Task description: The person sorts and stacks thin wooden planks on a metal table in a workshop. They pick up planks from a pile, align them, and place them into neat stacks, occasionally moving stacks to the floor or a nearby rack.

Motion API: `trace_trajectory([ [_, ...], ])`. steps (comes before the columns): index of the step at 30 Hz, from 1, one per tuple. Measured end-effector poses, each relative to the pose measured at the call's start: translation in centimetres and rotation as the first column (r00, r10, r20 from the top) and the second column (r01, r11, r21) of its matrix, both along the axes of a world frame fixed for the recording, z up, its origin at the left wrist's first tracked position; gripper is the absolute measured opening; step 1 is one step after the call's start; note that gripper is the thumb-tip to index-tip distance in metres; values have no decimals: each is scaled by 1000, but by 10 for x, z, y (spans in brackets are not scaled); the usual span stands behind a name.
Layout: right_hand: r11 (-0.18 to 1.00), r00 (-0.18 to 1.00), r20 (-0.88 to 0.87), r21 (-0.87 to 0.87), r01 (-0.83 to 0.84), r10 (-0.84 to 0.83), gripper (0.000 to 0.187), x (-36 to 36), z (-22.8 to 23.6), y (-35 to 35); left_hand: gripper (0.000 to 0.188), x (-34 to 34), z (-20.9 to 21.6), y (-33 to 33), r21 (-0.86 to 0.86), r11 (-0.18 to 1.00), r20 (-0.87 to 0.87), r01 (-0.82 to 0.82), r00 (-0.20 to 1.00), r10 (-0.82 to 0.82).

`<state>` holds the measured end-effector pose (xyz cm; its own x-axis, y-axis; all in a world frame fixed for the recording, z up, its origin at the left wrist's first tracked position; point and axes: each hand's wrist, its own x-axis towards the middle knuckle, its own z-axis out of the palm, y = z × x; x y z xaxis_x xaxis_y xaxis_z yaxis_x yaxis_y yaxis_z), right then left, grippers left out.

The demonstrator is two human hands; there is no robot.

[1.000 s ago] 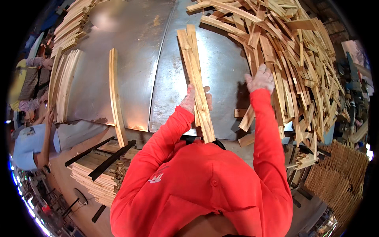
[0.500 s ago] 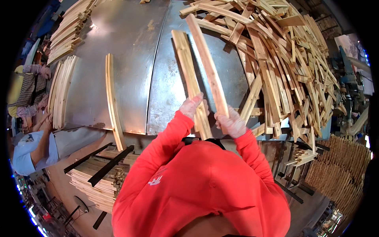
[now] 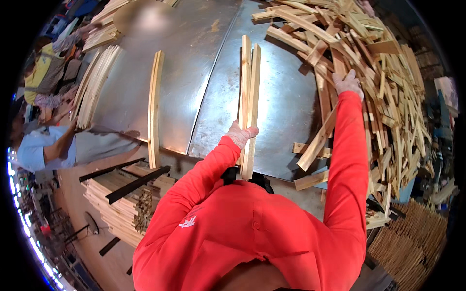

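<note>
My left hand (image 3: 241, 134), in a pale thin glove, is closed round two long wooden strips (image 3: 250, 97). They lie side by side, their far ends over the metal table and their near ends close to my body. My right arm is stretched out to the heap of loose wooden strips (image 3: 383, 97) on the right. There my right hand (image 3: 348, 85), gloved too, rests on the heap's near-left side with its fingers apart. A reddish strip (image 3: 338, 60) lies just beyond its fingertips. Whether the fingers touch it, I cannot tell.
A pair of strips (image 3: 155, 106) juts over the near edge of the metal table (image 3: 213, 111). Stacked strips (image 3: 99, 85) stand at the left, beside a person in a blue shirt (image 3: 58, 145). More timber (image 3: 114, 208) sits on a rack at lower left, and bundled sticks (image 3: 407, 237) at lower right.
The strip that was in my right hand now lies against the other one in my left hand. My right hand has let go and moved far right onto the heap.
</note>
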<state>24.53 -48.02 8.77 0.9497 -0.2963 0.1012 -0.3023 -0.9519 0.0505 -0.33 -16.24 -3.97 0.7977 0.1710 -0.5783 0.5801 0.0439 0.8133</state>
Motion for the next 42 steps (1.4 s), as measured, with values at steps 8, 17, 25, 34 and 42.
trace_trajectory([
  [8, -7, 971, -238, 971, 238, 11, 20, -124, -6, 104, 65, 4, -6, 55, -37, 997, 62, -63, 996, 65],
  [17, -842, 838, -126, -184, 507, 532, 74, -303, -45, 126, 64, 13, 44, 66, -893, 438, -4, -104, 975, 221],
  [25, -94, 788, -190, 949, 299, 586, 87, -289, -100, 161, 78, 16, 25, 34, 238, 971, 69, -13, 998, -3],
  [34, -760, 797, -351, 272, 590, 492, 59, -283, -117, 153, 56, 6, 50, 78, 323, 930, -124, 174, 982, -141],
  [42, -849, 804, -341, 35, 528, 486, 64, -264, -84, 149, 86, -2, 62, 81, 812, 514, -241, 277, 961, -137],
])
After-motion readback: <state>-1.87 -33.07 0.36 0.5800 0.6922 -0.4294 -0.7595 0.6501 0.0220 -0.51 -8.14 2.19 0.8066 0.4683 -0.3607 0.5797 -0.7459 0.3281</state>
